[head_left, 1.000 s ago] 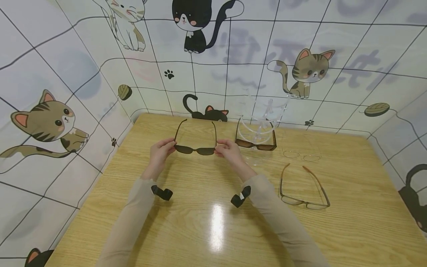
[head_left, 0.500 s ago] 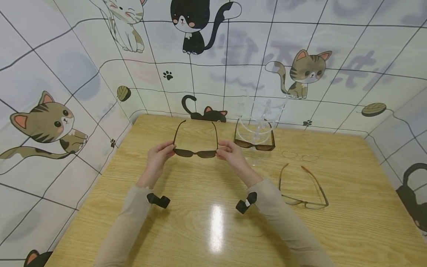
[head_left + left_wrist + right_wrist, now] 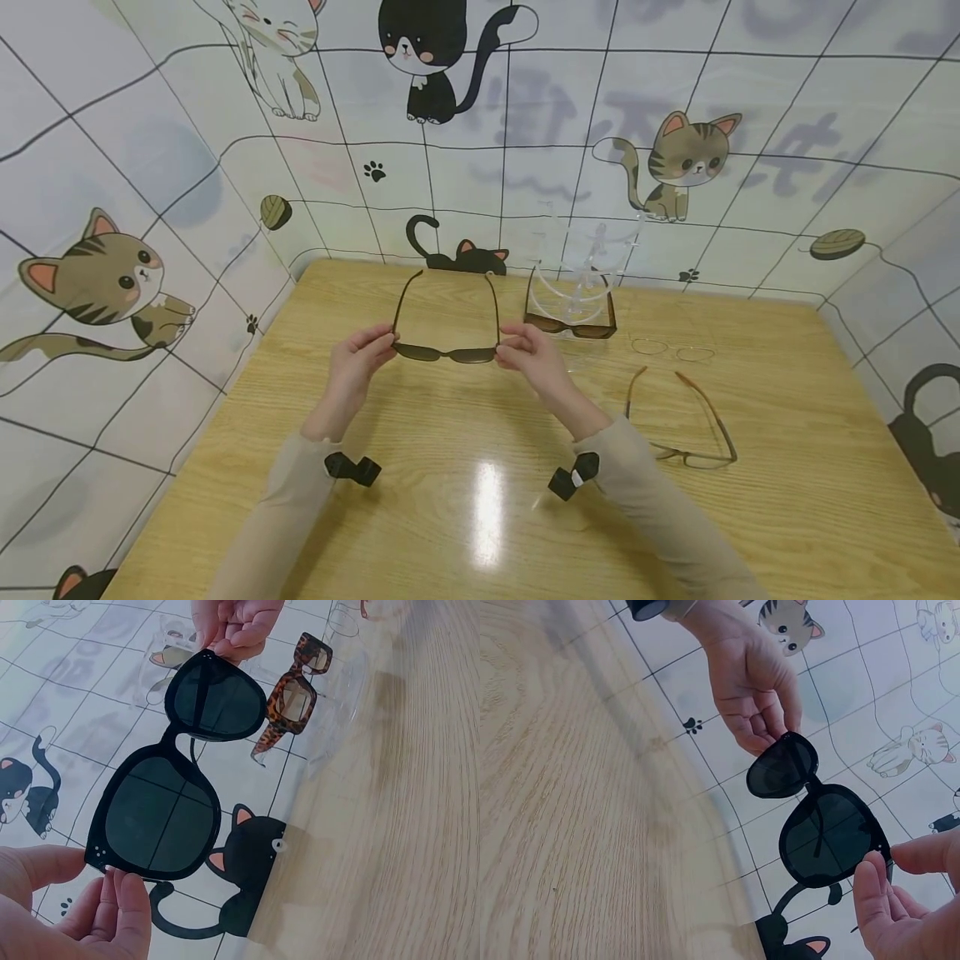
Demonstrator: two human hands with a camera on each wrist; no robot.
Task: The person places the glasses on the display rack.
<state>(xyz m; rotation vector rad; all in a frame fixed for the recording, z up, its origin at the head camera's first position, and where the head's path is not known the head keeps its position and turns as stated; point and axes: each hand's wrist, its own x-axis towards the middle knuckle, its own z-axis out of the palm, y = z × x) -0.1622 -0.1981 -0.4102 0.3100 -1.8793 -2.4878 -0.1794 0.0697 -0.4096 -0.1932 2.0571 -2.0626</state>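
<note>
Black plastic sunglasses (image 3: 171, 761) up off the wooden surface (image 3: 420, 525), arms unfolded — not set down. Left hand (image 3: 352, 367) and right hand (image 3: 534, 360) each pinch a frame corner. Brown tortoiseshell sunglasses (image 3: 570, 327) at clear plastic stand (image 3: 597, 250); thin wire-rimmed glasses (image 3: 675, 349) lie nearby.

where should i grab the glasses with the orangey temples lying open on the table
Probably best by the right-hand temple, pinched near its front end, coming from the right. The glasses lie with temples spread apart; in the head view the right sleeve covers their left front corner, while that thin right-hand temple shows in full.
</note>
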